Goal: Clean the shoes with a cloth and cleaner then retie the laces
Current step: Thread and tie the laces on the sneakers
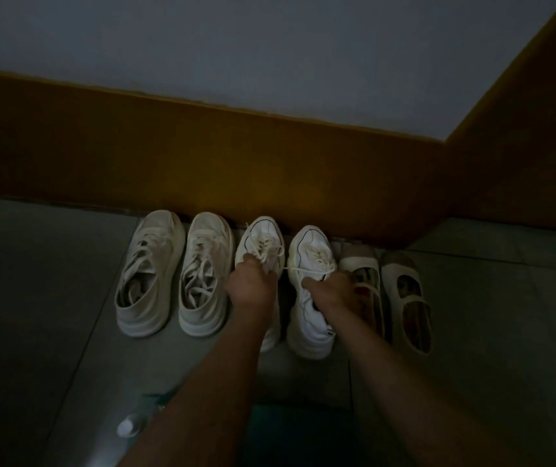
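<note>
While six shoes (pixel 148 274) are sitting in a row on the floor (pixel 33 298) against an orange wall base (pixel 202 156), the left hand (pixel 251 288) is hovering over the left white sneaker (pixel 259 237), its grip pinching a pale lace (pixel 286 268). The lace is stretching toward three o'clock across the right white sneaker (pixel 310 318), where the right hand (pixel 333 291) is curling; whether that grip is holding the lace cannot be told. A capped bottle (pixel 129 426) is lying at seven o'clock.

Two white sneakers (pixel 310 244), upright, side by side — a cream lace (pixel 290 269) taut between them
</note>
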Motion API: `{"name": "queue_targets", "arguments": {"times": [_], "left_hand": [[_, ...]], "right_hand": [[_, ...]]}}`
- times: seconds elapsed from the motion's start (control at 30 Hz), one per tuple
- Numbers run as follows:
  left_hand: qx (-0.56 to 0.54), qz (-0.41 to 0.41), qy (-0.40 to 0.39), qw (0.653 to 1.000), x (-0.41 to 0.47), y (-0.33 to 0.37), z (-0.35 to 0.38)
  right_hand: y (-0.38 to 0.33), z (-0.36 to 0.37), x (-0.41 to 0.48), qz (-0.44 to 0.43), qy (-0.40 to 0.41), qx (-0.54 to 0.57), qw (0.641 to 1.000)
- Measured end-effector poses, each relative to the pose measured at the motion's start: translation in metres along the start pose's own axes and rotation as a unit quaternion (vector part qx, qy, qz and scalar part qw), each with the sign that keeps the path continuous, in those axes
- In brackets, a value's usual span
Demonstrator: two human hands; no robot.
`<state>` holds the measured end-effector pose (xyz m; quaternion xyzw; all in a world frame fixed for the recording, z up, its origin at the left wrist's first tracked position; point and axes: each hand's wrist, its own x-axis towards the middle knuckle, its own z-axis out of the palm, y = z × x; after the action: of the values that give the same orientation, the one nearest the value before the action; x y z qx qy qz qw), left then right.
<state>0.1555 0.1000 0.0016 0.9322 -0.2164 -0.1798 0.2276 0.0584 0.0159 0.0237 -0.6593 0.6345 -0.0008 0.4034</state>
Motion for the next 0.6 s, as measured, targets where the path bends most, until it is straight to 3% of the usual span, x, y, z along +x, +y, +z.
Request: {"name": "queue_targets", "arguments": {"times": [0.2,0.6], "left_hand": [[0.036,0.006,-0.016,0.999,0.009,-0.006,0.02],[0.066,0.017,-0.005,0.998,0.016,-0.005,0.02]], "right_hand": [[0.001,0.016,0.015,-0.004,0.03,-0.057,0.998],[0.003,0.024,0.02,-0.001,0.045,-0.051,0.998]]}}
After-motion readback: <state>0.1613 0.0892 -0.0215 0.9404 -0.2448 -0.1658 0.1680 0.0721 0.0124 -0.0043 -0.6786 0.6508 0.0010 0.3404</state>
